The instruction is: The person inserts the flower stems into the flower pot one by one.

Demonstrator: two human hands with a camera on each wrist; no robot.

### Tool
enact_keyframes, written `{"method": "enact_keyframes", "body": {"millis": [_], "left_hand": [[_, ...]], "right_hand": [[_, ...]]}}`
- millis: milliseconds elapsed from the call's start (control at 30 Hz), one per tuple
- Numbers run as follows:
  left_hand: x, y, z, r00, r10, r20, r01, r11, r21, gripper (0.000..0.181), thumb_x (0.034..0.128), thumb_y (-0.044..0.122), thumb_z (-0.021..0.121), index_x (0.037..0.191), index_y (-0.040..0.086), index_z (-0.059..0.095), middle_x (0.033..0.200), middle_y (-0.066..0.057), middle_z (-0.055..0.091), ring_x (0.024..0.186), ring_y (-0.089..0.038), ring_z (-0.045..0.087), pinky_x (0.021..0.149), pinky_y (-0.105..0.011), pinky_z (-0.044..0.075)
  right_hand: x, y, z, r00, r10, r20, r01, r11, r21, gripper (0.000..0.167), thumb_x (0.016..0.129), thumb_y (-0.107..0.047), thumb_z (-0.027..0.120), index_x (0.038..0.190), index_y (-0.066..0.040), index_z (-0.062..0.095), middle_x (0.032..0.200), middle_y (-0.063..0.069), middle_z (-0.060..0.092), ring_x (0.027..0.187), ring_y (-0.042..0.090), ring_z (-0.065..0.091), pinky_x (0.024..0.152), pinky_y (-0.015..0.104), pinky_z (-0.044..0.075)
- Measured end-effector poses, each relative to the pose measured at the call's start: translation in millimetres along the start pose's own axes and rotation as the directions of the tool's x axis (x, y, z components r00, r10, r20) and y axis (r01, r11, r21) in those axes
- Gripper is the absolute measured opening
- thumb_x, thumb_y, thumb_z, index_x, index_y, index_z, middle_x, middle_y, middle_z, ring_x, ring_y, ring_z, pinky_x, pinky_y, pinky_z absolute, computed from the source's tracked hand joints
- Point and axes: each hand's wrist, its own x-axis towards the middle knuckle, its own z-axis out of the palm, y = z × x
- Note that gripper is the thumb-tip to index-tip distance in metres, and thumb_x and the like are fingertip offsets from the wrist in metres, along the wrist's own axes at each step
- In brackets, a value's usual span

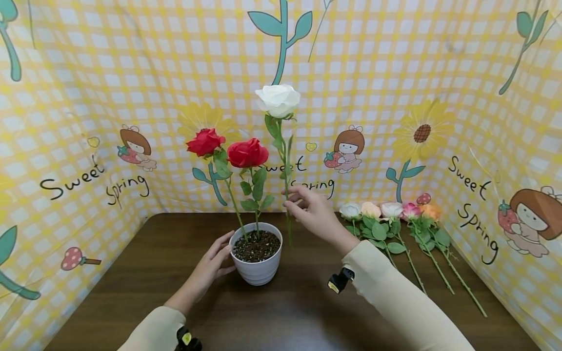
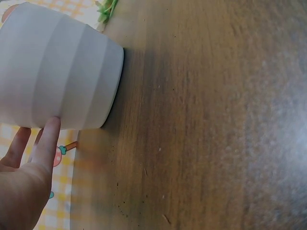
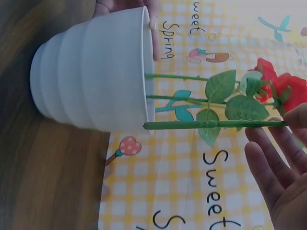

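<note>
A white ribbed flowerpot full of dark soil stands on the table, with two red roses upright in it. My left hand rests its fingers against the pot's left side; in the left wrist view the fingertips touch the pot wall. Between thumb and fingers, my right hand pinches the green stem of a white rose, held upright just right of the pot. The right wrist view shows the cut end of that stem near the rim, outside the soil.
Several loose roses, white, peach, pink and orange, lie on the dark wooden table at the right, stems pointing toward me. A yellow checked cloth with printed figures encloses the back and sides. Small specks lie on the wood in the left wrist view.
</note>
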Motion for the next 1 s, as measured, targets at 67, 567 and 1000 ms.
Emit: {"method": "enact_keyframes", "body": {"millis": [67, 567, 1000], "left_hand": [[-0.1, -0.1, 0.0, 1.0, 0.0, 0.0, 0.0, 1.0, 0.001, 0.052, 0.1097, 0.035, 0.041, 0.158, 0.019, 0.029, 0.155, -0.017, 0.028, 0.137, -0.043, 0.032, 0.101, -0.053, 0.048], [0.5, -0.2, -1.3, 1.0, -0.007, -0.003, 0.007, 1.0, -0.006, 0.054, 0.1093, 0.037, 0.042, 0.158, 0.018, 0.028, 0.157, -0.014, 0.027, 0.137, -0.042, 0.033, 0.101, -0.052, 0.048], [0.2, -1.3, -0.5, 1.0, 0.0, -0.004, 0.0, 1.0, -0.003, 0.053, 0.1095, 0.036, 0.042, 0.158, 0.018, 0.029, 0.156, -0.016, 0.028, 0.137, -0.042, 0.033, 0.1, -0.053, 0.048]], "right_hand": [[4.4, -2, 5, 1.0, -0.005, 0.009, 0.005, 1.0, 0.014, 0.022, 0.101, -0.016, 0.063, 0.123, -0.012, 0.065, 0.097, 0.005, 0.07, 0.075, 0.016, 0.069, 0.059, 0.031, 0.058], [25.1, 7, 34, 1.0, -0.01, 0.013, 0.01, 0.999, 0.042, 0.025, 0.103, -0.016, 0.059, 0.126, -0.008, 0.061, 0.102, 0.016, 0.07, 0.075, 0.014, 0.067, 0.062, 0.029, 0.059], [25.8, 19, 47, 1.0, 0.008, 0.02, -0.008, 1.0, 0.013, 0.023, 0.103, -0.013, 0.059, 0.125, -0.011, 0.062, 0.098, 0.014, 0.07, 0.071, 0.012, 0.066, 0.061, 0.027, 0.058]]}}
